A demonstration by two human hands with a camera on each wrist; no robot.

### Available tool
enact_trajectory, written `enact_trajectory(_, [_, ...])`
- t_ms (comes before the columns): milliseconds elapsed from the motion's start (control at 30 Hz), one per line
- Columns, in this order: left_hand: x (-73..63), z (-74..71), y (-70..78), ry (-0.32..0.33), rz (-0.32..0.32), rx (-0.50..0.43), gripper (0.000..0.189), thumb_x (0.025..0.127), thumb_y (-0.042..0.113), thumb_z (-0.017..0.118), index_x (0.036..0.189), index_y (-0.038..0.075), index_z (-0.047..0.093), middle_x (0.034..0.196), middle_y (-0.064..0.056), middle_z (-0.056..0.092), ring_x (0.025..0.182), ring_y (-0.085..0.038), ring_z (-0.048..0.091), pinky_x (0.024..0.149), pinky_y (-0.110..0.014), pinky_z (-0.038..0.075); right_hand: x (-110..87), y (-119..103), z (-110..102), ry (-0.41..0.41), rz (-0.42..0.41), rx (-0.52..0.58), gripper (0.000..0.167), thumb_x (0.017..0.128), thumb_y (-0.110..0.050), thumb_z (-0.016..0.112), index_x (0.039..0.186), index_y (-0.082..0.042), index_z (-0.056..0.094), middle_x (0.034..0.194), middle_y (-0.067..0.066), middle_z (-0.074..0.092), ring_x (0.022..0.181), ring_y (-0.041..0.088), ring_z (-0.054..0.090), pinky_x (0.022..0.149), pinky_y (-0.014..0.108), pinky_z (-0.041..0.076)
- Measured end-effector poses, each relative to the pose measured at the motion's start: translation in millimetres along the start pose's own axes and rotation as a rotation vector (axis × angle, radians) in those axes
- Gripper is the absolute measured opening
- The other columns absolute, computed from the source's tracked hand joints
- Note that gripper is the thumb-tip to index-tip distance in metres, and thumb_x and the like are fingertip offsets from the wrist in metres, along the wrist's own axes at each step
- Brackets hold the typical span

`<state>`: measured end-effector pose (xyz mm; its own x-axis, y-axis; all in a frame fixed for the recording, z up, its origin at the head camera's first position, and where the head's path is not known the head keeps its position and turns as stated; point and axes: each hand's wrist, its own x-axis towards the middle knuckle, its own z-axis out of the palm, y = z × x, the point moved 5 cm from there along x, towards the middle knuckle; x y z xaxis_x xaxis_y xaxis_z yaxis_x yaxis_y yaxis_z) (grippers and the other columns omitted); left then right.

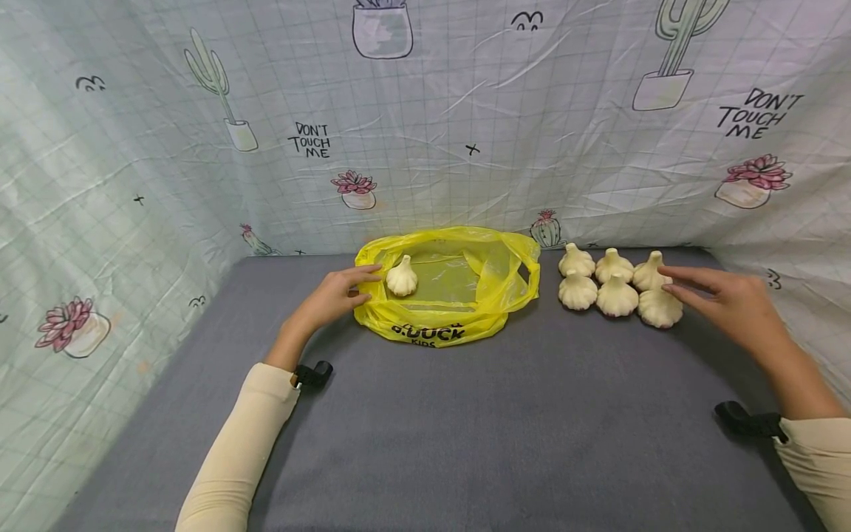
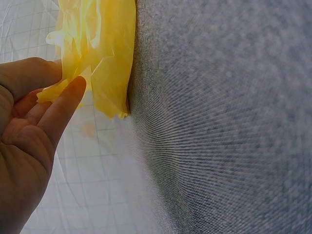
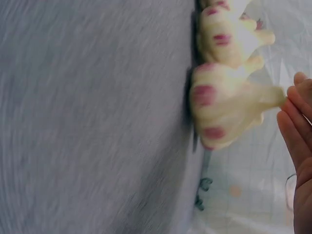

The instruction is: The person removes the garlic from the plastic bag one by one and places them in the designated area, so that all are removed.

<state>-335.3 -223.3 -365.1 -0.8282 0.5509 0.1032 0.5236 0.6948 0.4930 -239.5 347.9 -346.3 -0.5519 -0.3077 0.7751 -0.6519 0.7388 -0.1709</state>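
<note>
A yellow plastic bag (image 1: 432, 321) lies with its mouth spread wide, and one garlic bulb (image 1: 402, 277) sits inside at its left. My left hand (image 1: 335, 295) holds the bag's left rim, with yellow plastic between thumb and fingers (image 2: 75, 87) in the left wrist view. Several more garlic bulbs (image 1: 617, 295) stand in two rows to the right of the bag. At the nearest right bulb (image 1: 660, 309), my right hand (image 1: 741, 307) has its fingertips right at the stem. The right wrist view shows that stem (image 3: 273, 96) ending at the extended fingers.
Grey cloth (image 1: 465, 428) covers the table. Behind and along the sides hangs a pale curtain (image 1: 432, 162) printed with cacti and lettering. A black wrist mount (image 1: 312, 375) sits on the left wrist, another mount (image 1: 747, 423) on the right.
</note>
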Motion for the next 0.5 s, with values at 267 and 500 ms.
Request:
enact_trajectory(267, [-1.9,-1.2,0.2,0.0,-0.001,0.0,0.043,0.099,0.005,0.065,0.142,0.007,0.061,0.156,-0.008,0.047,0.083,-0.02,0.055,0.072,-0.036,0.046,16.7,-28.3,11.1,-0.028,-0.039,0.053,0.064,0.098,-0.062,0.051,0.109,-0.006,0.081,0.101,0.003,0.079,0.1,-0.025,0.053,0.071,0.006,0.038])
enact_trajectory(500, [-3.6,-1.7,-0.5,0.003,-0.002,0.003,0.042,0.099,0.006,0.065,0.141,0.005,0.061,0.156,-0.009,0.048,0.084,-0.021,0.056,0.074,-0.037,0.047,32.1,-46.8,24.4,-0.028,-0.114,0.113,0.059,0.1,-0.056,0.054,0.105,-0.004,0.081,0.098,0.005,0.079,0.08,-0.015,0.059,0.061,0.011,0.043])
